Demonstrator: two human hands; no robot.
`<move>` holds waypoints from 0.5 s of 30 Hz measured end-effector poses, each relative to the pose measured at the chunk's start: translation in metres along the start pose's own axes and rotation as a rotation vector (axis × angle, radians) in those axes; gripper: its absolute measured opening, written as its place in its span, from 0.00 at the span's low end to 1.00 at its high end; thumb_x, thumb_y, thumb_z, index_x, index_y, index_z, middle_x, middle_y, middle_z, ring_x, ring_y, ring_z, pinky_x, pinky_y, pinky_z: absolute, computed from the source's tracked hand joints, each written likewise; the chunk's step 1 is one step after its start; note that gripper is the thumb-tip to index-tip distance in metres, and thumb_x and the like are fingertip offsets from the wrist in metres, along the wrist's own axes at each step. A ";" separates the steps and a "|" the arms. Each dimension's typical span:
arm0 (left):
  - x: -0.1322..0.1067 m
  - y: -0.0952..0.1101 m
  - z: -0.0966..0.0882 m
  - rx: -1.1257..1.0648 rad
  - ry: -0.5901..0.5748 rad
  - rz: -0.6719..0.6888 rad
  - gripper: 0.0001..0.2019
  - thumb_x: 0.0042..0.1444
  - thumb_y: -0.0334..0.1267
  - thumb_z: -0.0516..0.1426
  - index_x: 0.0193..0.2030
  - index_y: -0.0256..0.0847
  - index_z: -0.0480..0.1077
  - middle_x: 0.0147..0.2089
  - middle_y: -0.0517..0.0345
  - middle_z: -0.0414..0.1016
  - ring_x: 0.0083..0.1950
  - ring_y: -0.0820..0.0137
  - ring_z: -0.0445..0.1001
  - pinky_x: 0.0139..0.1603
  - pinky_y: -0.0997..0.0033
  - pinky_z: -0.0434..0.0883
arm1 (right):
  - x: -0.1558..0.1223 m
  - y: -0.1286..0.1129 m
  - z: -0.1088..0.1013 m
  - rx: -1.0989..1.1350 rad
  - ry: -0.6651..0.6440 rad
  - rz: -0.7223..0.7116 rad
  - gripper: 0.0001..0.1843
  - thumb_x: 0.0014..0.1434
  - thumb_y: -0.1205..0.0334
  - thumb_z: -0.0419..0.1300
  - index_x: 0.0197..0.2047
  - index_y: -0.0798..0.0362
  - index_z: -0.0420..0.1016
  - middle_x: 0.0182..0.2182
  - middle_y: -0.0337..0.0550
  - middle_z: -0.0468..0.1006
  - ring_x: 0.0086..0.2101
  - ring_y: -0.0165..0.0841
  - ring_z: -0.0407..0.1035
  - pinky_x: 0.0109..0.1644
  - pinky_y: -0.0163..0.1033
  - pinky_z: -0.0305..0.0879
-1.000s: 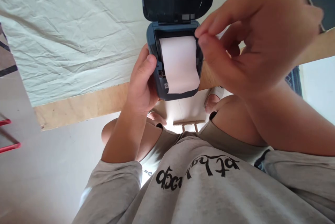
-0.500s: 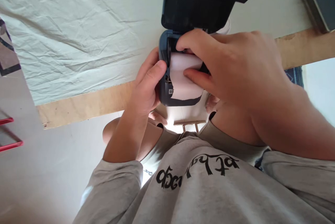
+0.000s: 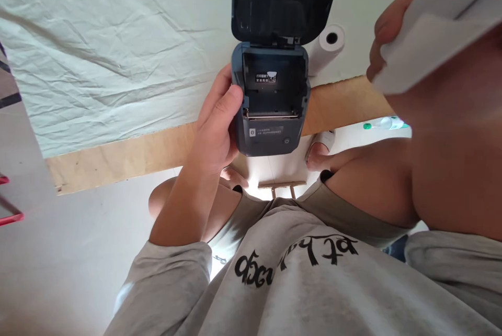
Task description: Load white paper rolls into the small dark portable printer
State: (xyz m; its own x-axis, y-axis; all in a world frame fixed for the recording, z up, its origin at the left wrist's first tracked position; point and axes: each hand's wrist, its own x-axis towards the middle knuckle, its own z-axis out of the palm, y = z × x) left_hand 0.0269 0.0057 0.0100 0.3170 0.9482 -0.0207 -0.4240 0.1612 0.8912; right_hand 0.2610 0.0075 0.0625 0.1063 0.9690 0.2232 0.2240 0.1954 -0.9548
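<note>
A small dark blue-grey printer (image 3: 270,132) stands at the table's near edge with its lid (image 3: 282,1) swung up. Its paper bay is bare, with a small label on the inner wall. My left hand (image 3: 215,121) is closed round the printer's left side, thumb on its top corner. My right hand (image 3: 396,32) is raised close to the camera at the upper right, fingers closed on a white paper roll (image 3: 435,22) with its loose end hanging. A second white roll (image 3: 325,45) lies on the table just right of the lid.
A creased pale cloth (image 3: 110,48) covers the table, leaving a bare wooden strip (image 3: 117,160) along the near edge. A green-capped pen-like item (image 3: 384,124) lies on the floor at right. Red bars (image 3: 10,215) show at far left. My knees and grey shirt fill the foreground.
My right hand gripped the paper roll in the printer's bay and lifted it out and up to the right. The bay now shows no roll. My left hand stayed on the printer.
</note>
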 end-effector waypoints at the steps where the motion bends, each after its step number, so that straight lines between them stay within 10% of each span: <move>1: 0.001 0.000 -0.001 0.010 -0.006 -0.003 0.17 0.62 0.54 0.55 0.45 0.45 0.75 0.43 0.57 0.77 0.42 0.66 0.76 0.40 0.66 0.74 | 0.001 0.011 -0.002 0.071 0.001 0.057 0.26 0.46 0.34 0.61 0.32 0.51 0.72 0.26 0.36 0.66 0.25 0.26 0.68 0.20 0.33 0.60; 4: 0.003 0.001 0.000 0.044 0.003 -0.034 0.18 0.60 0.56 0.56 0.45 0.45 0.75 0.45 0.54 0.77 0.45 0.61 0.77 0.42 0.60 0.74 | 0.001 0.039 -0.009 0.074 0.100 -0.024 0.21 0.49 0.41 0.64 0.35 0.48 0.67 0.22 0.34 0.61 0.18 0.25 0.59 0.14 0.35 0.44; 9: 0.002 0.001 0.005 0.036 0.047 -0.036 0.17 0.60 0.55 0.55 0.45 0.47 0.75 0.45 0.55 0.78 0.45 0.59 0.77 0.44 0.58 0.74 | 0.001 0.058 -0.029 -0.345 0.134 -0.163 0.17 0.54 0.45 0.65 0.35 0.50 0.71 0.31 0.39 0.69 0.31 0.27 0.61 0.38 0.40 0.57; 15: 0.002 -0.003 0.008 0.098 0.064 0.016 0.25 0.62 0.63 0.47 0.46 0.49 0.75 0.47 0.53 0.77 0.48 0.56 0.77 0.44 0.55 0.74 | 0.009 0.059 -0.037 -0.734 0.124 0.021 0.22 0.41 0.58 0.74 0.41 0.45 0.75 0.37 0.36 0.75 0.35 0.30 0.64 0.43 0.42 0.58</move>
State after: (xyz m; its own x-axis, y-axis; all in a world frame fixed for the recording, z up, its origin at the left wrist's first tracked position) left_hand 0.0360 0.0046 0.0106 0.2547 0.9665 -0.0322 -0.3429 0.1214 0.9315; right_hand 0.3108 0.0217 0.0154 0.2161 0.9388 0.2682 0.8055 -0.0162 -0.5924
